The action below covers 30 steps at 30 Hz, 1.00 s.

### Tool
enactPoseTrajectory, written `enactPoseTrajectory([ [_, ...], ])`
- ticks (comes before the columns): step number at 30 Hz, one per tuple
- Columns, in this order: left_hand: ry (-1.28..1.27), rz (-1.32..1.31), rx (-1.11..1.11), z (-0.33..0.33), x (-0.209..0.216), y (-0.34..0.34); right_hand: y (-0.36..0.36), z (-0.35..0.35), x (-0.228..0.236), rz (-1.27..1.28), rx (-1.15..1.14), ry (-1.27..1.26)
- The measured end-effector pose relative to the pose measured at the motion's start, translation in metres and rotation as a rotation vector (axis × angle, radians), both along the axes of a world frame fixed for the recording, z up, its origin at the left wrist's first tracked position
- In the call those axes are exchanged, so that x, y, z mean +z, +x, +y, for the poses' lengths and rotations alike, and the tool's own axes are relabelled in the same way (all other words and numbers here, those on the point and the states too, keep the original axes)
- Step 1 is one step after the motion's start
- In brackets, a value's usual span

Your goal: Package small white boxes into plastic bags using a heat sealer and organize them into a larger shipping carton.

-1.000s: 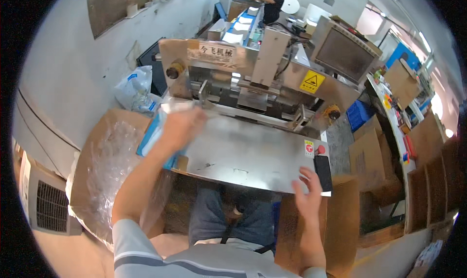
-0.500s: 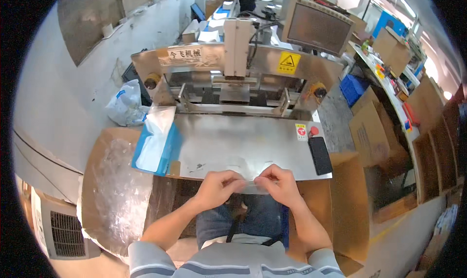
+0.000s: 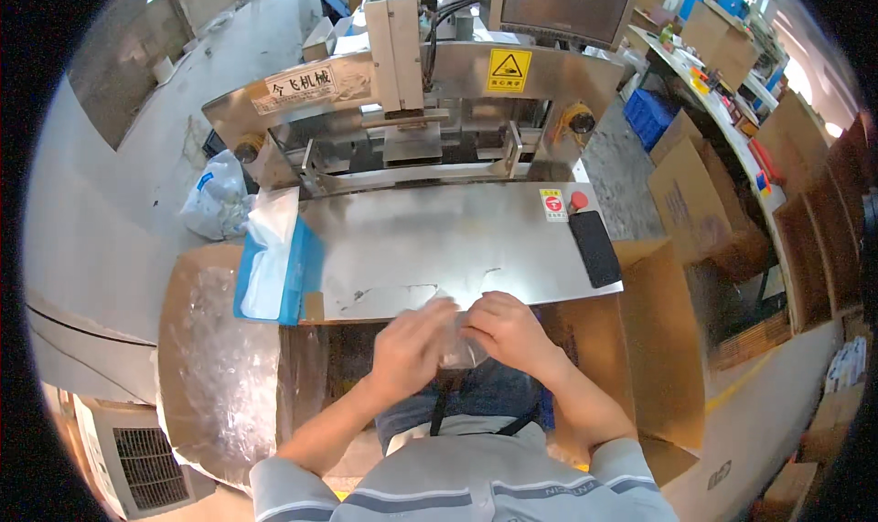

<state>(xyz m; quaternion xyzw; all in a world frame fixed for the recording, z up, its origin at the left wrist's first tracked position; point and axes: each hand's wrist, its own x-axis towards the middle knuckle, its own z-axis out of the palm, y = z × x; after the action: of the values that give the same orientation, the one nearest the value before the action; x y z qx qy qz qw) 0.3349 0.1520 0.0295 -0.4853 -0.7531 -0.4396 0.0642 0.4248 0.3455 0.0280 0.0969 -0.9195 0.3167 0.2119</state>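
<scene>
Near the front edge of a metal worktop [image 3: 402, 248], my two hands are close together above my lap. A small clear plastic piece [image 3: 465, 350], perhaps a bag, shows between and below them. My right hand [image 3: 506, 328] is closed, its thumb and fingers pinching the plastic. My left hand [image 3: 412, 346] is right beside it, against the plastic's left side; its fingers are smeared by motion, so their grip is unclear. Exactly what the plastic is cannot be made out.
A blue tissue box [image 3: 306, 266] and a black phone [image 3: 595, 250] lie on the worktop, near a red button [image 3: 579, 199]. Behind stands a metal machine frame [image 3: 457, 69]. An open carton [image 3: 219, 367] of clear plastic is at left, another carton [image 3: 658, 357] at right.
My hands have come closer together, and the plastic now hangs lower between them. My left fingers have gone from a pinch to a blur. The view has shifted, tilting downward.
</scene>
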Motion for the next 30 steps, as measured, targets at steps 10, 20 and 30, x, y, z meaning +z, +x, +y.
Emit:
enactPoseTrajectory([
  [10, -0.502, -0.075, -0.281, -0.003, -0.004, -0.032, 0.002, 0.005, -0.008, -0.225, 0.036, 0.060],
  [20, -1.018, -0.617, -0.547, -0.076, -0.027, 0.006, 0.048, -0.013, -0.019, -0.967, 0.605, -0.141],
  [30, -0.667, -0.265, -0.156, -0.026, 0.016, -0.144, -0.082, 0.062, -0.026, -0.319, 0.153, -0.168],
])
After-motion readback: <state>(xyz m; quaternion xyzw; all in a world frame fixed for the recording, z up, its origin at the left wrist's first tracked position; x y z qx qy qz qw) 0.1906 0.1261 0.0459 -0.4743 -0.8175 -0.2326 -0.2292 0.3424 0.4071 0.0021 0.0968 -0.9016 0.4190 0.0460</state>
